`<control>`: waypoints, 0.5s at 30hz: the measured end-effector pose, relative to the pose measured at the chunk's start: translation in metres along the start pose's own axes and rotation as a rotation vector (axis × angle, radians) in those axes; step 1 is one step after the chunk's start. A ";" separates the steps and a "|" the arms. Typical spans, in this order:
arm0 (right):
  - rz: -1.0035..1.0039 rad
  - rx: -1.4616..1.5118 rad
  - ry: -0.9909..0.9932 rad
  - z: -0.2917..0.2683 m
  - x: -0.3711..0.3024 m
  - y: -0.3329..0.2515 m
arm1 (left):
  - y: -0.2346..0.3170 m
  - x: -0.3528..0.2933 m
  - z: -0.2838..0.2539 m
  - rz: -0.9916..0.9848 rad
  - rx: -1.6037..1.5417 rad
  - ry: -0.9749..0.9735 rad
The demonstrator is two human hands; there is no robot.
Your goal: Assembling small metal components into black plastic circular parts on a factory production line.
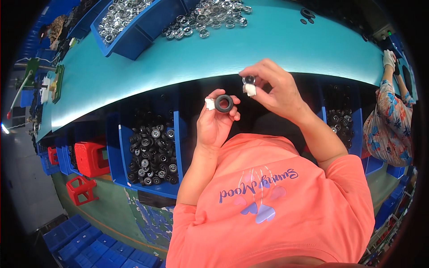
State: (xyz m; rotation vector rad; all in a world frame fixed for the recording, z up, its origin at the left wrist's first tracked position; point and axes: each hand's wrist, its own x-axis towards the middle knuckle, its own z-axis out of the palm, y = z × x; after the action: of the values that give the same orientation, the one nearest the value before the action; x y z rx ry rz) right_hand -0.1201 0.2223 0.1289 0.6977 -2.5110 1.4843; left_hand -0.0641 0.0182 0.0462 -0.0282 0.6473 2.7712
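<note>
My left hand [212,125] is closed on a small black rubber tyre [224,103], its open ring turned up toward me. White tape or cloth wraps the left thumb. In my right hand [279,91], to the right and slightly higher, a small shiny wheel hub [249,80] with a dark centre is pinched between thumb and fingers. White wrapping covers the right thumb tip too. Tyre and hub are apart, both held in the air by the near edge of the teal table [187,60].
A blue bin [134,40] of clear hubs stands at the back left, beside a loose pile of hubs [214,18]. Below the table edge, a blue bin [178,147] holds black wheels [152,154]. Red stools [91,158] stand left. Another person [389,120] works at far right.
</note>
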 end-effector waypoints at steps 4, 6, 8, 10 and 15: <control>0.078 0.128 -0.017 0.005 -0.012 0.010 | 0.001 0.001 0.002 0.021 -0.014 0.033; 0.118 0.156 -0.028 0.006 -0.015 0.013 | 0.001 0.001 -0.005 0.011 -0.004 0.034; 0.154 0.180 -0.042 0.008 -0.016 0.014 | 0.000 0.000 -0.015 0.003 -0.013 0.043; 0.175 0.202 -0.051 0.010 -0.018 0.014 | -0.002 0.001 -0.022 -0.003 -0.042 0.060; 0.214 0.253 -0.061 0.020 -0.025 0.016 | -0.002 0.001 -0.019 -0.052 -0.108 0.198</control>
State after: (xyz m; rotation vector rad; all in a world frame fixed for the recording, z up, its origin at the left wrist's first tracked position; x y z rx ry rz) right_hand -0.1032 0.2196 0.0977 0.5273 -2.5357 1.9065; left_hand -0.0658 0.0122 0.0284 -0.3414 0.5349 2.7716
